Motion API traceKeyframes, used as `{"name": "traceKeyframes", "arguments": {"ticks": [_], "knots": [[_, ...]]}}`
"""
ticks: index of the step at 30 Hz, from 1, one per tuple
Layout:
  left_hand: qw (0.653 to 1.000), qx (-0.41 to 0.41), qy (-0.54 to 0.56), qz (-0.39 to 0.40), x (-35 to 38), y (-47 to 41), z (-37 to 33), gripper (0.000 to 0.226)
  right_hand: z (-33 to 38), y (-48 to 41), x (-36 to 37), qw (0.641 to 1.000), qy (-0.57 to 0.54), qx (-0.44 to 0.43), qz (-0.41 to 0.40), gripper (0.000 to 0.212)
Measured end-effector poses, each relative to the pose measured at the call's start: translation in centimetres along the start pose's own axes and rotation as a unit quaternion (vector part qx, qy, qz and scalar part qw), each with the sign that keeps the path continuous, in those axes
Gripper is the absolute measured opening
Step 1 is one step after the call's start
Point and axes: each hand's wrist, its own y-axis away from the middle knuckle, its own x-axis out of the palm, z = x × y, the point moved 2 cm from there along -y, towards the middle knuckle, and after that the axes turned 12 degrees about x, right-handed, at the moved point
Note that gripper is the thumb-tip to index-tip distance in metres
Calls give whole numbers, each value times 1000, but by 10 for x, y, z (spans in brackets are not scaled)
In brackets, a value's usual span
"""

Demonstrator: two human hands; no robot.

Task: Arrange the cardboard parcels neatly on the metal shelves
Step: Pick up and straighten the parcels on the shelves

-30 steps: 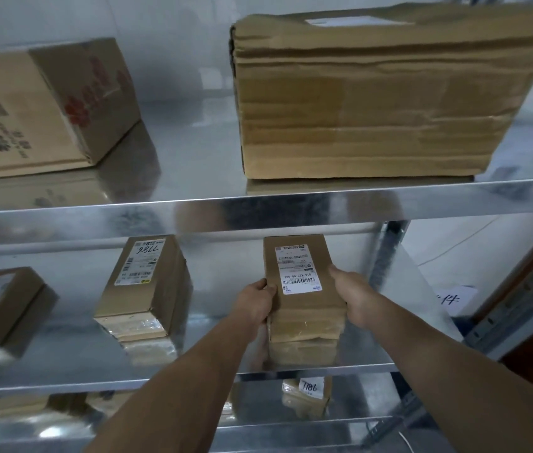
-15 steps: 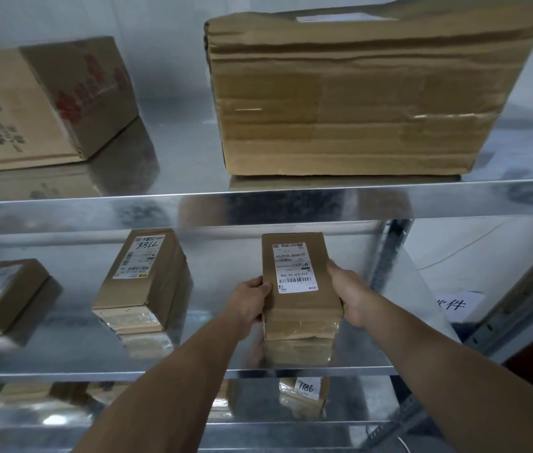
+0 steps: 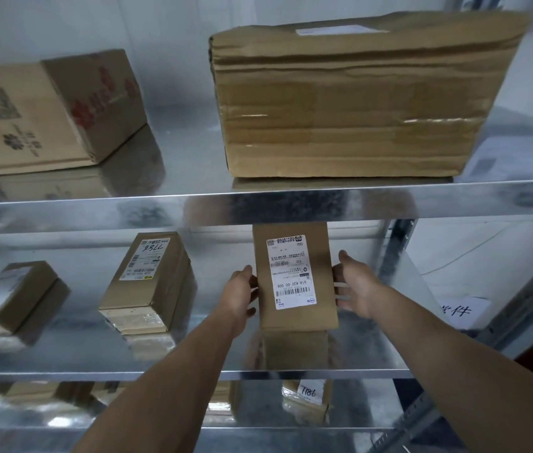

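Shelving of bright reflective metal, with the middle shelf [image 3: 62,354] as the level at work. Above the middle shelf, to the right: a big brown carton [image 3: 356,103], bound in clear tape, sides rippled, white label on top. Above the middle shelf, to the left: a printed carton [image 3: 46,116] with red and black flower marks, turned at an angle.

On the middle shelf, near its centre: a taped parcel marked 7786 [image 3: 147,282], lying flat and slightly askew. On the middle shelf toward its right end: the labelled parcel [image 3: 294,276], plain brown card, tall and narrow, with a white barcode label across its upper face, set between both hands and mirrored in the metal beneath. At the far left of the middle shelf: a small parcel [image 3: 10,295]. Below the middle shelf: a parcel marked 7186 [image 3: 307,400], partly hidden by the shelf edge.

Left hand [image 3: 239,292] curled round the labelled parcel's left edge. Right hand [image 3: 356,286] against its right edge, fingers straight, thumb raised. Beyond the right end of the middle shelf: a handwritten paper sign [image 3: 461,312].
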Motion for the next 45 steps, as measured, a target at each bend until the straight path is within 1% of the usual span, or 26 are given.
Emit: {"name": "traceKeyframes", "arguments": {"ticks": [3,7,14,18,21,25,30,36,41,45], "knots": [[1000,7,0,-4,-2,3,0,42,3,8,-1,1000,-8,-1,7,54],[1000,18,5,-6,-4,8,-1,39,2,15,-1,1000,-5,0,20,48],[999,19,44,11,-4,14,-4,44,-2,20,2,1000,7,8,27,52],[998,25,48,17,-6,17,-4,41,0,24,3,999,21,15,26,56],[998,33,44,21,-7,20,-7,33,-1,28,6,999,33,20,28,54],[998,34,51,19,-10,21,-9,31,-4,32,9,999,19,23,41,53],[997,33,53,33,-8,23,-10,28,-7,35,14,999,17,17,45,41],[998,33,51,33,-5,25,-8,29,-11,35,13,999,16,24,39,35],[997,38,50,33,-4,24,-9,27,-9,37,13,999,22,22,43,38],[997,42,52,29,-2,24,-9,29,-8,40,12,998,27,18,45,38]]}}
